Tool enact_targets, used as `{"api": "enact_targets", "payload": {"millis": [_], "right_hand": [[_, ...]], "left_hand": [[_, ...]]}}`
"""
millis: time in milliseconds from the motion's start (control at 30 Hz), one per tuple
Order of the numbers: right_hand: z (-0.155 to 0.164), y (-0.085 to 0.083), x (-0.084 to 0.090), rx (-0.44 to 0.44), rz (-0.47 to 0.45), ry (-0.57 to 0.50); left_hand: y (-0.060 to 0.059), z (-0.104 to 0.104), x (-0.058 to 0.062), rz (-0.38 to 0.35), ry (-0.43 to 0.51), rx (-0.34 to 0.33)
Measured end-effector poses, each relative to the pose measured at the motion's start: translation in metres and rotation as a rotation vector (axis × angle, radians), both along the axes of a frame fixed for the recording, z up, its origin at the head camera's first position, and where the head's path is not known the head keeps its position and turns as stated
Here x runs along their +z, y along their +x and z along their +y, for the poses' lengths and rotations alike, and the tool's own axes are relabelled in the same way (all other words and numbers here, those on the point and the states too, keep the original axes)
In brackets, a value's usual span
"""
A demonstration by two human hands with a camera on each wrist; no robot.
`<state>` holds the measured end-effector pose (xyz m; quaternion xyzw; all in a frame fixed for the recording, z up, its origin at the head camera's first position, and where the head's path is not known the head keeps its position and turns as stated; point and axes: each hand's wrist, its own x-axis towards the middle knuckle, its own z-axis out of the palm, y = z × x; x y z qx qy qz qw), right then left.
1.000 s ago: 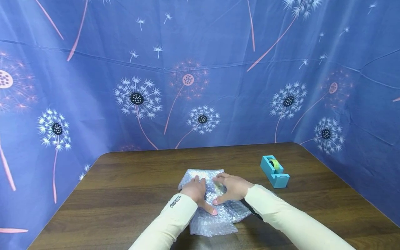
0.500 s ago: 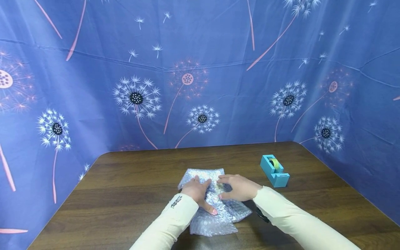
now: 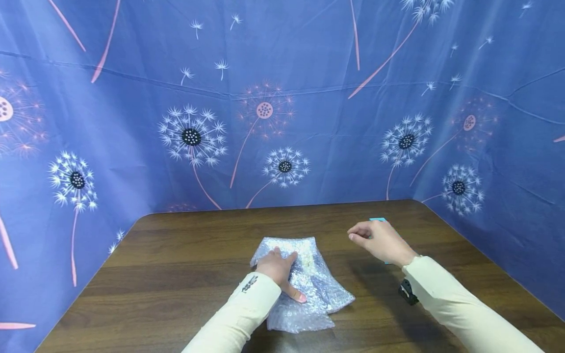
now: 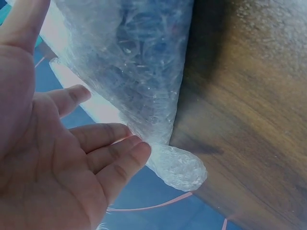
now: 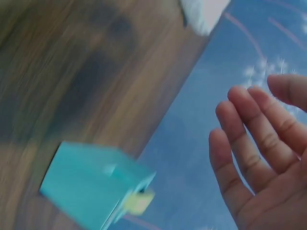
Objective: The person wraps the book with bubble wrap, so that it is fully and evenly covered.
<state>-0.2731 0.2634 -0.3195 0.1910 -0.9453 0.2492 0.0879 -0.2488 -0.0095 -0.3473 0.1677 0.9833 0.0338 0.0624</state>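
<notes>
A bundle of clear bubble wrap [image 3: 309, 274] lies on the table, folded over something that is hidden inside. My left hand [image 3: 277, 272] rests on its left side with fingers spread and thumb out. In the left wrist view the fingertips [image 4: 141, 148] touch the edge of the bubble wrap [image 4: 139, 62]. Over to the right, my right hand [image 3: 381, 240] is in the air with loosely bent fingers and nothing in them. Behind it, mostly covered in the head view, stands a turquoise tape dispenser [image 3: 377, 219]; the right wrist view shows the dispenser [image 5: 91, 182] with its yellow tape [image 5: 138, 203].
The wooden table [image 3: 190, 250] extends around the bundle on both sides. A blue curtain [image 3: 335, 122] with dandelion prints hangs behind the table and along its sides. A black wrist strap [image 3: 408, 292] shows under the right sleeve.
My right hand has lifted off the bubble wrap and moved right, in front of the tape dispenser. The left hand has stayed on the bundle.
</notes>
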Motion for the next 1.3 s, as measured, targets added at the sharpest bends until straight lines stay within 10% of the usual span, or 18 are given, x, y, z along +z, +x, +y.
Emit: {"api": "enact_targets", "payload": {"millis": [533, 1300], "right_hand": [[0.082, -0.002, -0.004, -0.379, -0.108, 0.059], [0.095, -0.009, -0.012, -0.429, -0.303, 0.015]], "left_hand": [[0.0, 0.0, -0.001, 0.023, -0.015, 0.004], [0.001, 0.003, 0.0, 0.003, -0.026, 0.029]]}}
